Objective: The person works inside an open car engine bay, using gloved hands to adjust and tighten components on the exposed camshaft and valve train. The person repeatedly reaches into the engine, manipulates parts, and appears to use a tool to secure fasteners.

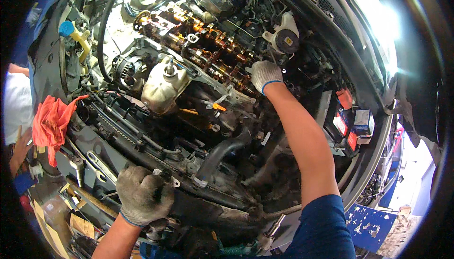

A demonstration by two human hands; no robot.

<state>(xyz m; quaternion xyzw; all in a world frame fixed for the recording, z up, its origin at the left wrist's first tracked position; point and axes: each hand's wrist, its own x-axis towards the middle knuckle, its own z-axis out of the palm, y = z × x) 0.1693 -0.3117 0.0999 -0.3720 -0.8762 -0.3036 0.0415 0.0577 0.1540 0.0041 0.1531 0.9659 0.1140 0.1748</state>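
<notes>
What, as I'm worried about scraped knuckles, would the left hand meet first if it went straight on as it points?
Probably the long ridged black bar just ahead of the left hand; their relative heights are unclear, so it might pass over.

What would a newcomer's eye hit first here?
The exposed golden-brown camshafts stretch across the upper middle, with the gloved right hand at their right end. A bright red cloth lies bunched at far left, above and left of the gloved left hand. White glare burns at upper right.
</notes>
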